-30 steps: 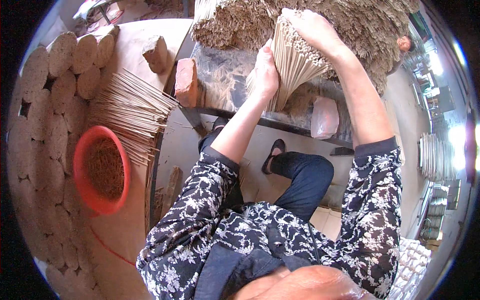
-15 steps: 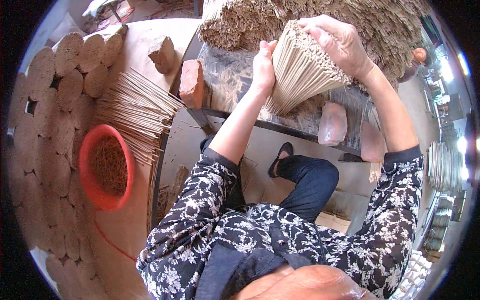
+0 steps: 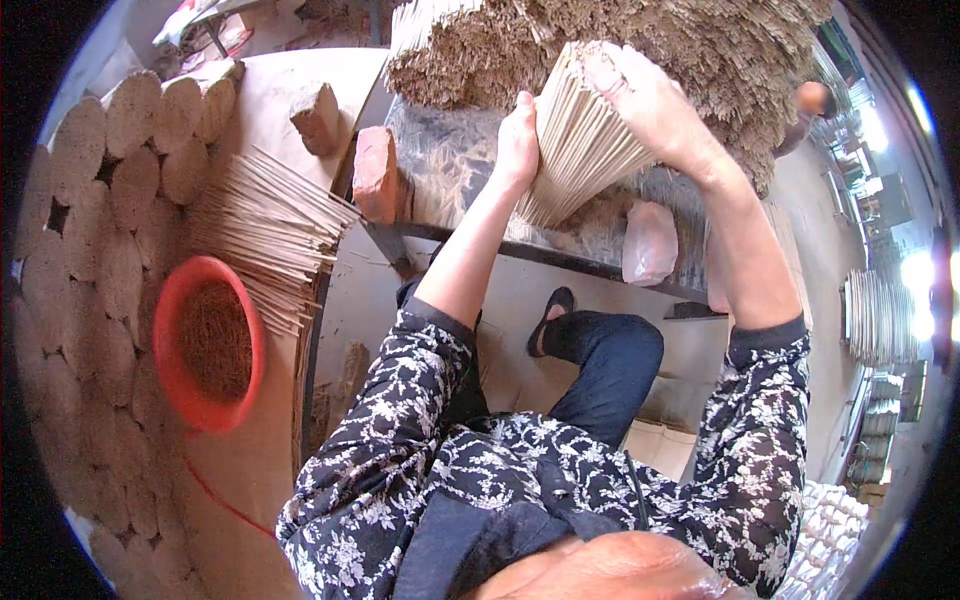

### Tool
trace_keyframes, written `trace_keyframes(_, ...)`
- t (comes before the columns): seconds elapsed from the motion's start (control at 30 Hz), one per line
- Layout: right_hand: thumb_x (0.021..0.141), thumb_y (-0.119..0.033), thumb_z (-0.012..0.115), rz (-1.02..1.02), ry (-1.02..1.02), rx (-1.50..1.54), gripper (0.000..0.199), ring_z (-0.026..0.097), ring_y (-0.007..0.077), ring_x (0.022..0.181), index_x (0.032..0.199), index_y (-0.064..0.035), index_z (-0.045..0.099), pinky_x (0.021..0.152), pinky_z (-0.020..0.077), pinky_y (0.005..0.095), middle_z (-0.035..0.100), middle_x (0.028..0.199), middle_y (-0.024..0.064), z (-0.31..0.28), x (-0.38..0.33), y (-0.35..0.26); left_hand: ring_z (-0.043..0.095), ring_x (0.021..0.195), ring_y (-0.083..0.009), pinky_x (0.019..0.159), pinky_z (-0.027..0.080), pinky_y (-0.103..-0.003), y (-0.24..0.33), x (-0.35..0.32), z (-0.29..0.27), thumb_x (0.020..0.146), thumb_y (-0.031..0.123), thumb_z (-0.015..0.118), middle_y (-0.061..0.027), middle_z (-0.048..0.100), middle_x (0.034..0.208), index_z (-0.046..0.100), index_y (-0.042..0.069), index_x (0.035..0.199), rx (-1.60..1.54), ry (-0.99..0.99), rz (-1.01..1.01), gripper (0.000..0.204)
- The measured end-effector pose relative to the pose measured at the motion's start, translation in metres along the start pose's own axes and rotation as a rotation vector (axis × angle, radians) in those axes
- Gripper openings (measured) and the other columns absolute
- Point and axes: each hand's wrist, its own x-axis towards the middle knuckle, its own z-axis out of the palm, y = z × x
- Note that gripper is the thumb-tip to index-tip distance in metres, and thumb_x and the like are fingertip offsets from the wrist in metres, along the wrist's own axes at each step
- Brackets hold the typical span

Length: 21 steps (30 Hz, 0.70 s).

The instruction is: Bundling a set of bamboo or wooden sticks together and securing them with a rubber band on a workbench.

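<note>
Markings: any on the wrapped block point(image 3: 650, 243) are too blurred to tell.
Left hand: point(image 3: 517, 150) set against the left side of the stick bundle point(image 3: 580, 150), holding it; thumb points up, the other fingers partly hidden.
Left forearm: runs up and slightly rightward from the lower edge; floral sleeve point(image 3: 385, 400) ends below the elbow.
Right hand: point(image 3: 655, 110) back of the hand upward, fingers extended and laid over the upper right ends of the bundle; whether they grip cannot be told.
Right forearm: angles up and leftward from a bent elbow.
Stick bundle position: between the two hands, above the worktable point(image 3: 440, 145); tilted, upper ends to the right, fanned wide at the top and narrow near the table's front edge.
Change from half a second ago: right fingers, then curled at the bundle's right edge, now reach across its top and cover more of the ends; left hand remains at the left side.
Rear of table: large pile of sticks point(image 3: 720, 60), just behind the bundle.
Table left end: red brick point(image 3: 375, 175).
Left surface: loose sticks point(image 3: 280, 215), fanned; red basin point(image 3: 172, 345) just below them, containing brown strands point(image 3: 215, 340).
</note>
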Motion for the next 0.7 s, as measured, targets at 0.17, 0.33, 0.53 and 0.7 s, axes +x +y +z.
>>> trace_keyframes(0.17, 0.095, -0.041, 0.045, -0.342, -0.033, 0.170, 0.052, 0.048, 0.0279, 0.123, 0.129, -0.0018, 0.049, 0.105, 0.0357, 0.0347, 0.054, 0.127, 0.0173, -0.013, 0.019, 0.039, 0.059, 0.100, -0.0189, 0.092, 0.042, -0.031, -0.004, 0.016, -0.004, 0.102, 0.045, 0.026, -0.0119, 0.066, 0.108, 0.059, -0.004, 0.118, 0.049, -0.016, 0.062, 0.061)
trace_keyframes(0.33, 0.095, -0.032, 0.047, -0.332, -0.140, 0.196, 0.051, 0.045, 0.0310, 0.126, 0.132, 0.0023, 0.045, 0.107, 0.0316, 0.0356, 0.048, 0.133, 0.0214, -0.029, 0.030, 0.039, 0.059, 0.099, -0.0171, 0.093, 0.042, -0.032, -0.021, 0.025, -0.004, 0.100, 0.053, 0.025, -0.0105, 0.066, 0.107, 0.059, -0.003, 0.117, 0.064, -0.035, 0.064, 0.068)
trace_keyframes(0.53, 0.097, -0.036, 0.046, -0.608, 0.121, 0.840, 0.052, 0.046, 0.0309, 0.125, 0.133, 0.0003, 0.044, 0.107, 0.0315, 0.0351, 0.049, 0.133, 0.0190, -0.008, 0.027, 0.067, 0.059, 0.097, -0.0173, 0.090, 0.043, -0.030, -0.019, 0.026, 0.004, 0.099, 0.054, 0.027, -0.0099, 0.066, 0.106, 0.061, -0.003, 0.116, 0.089, -0.048, -0.055, 0.069)
trace_keyframes(0.7, 0.098, -0.055, 0.017, -0.275, 0.940, 0.661, 0.071, 0.050, 0.0253, 0.120, 0.123, 0.0034, 0.050, 0.107, 0.0333, 0.0391, 0.055, 0.126, 0.0170, 0.005, -0.040, 0.049, 0.058, 0.099, -0.0182, 0.091, 0.042, -0.031, -0.013, 0.042, -0.014, 0.098, 0.057, 0.023, -0.0111, 0.065, 0.108, 0.059, -0.005, 0.119, 0.155, -0.082, 0.015, 0.075)
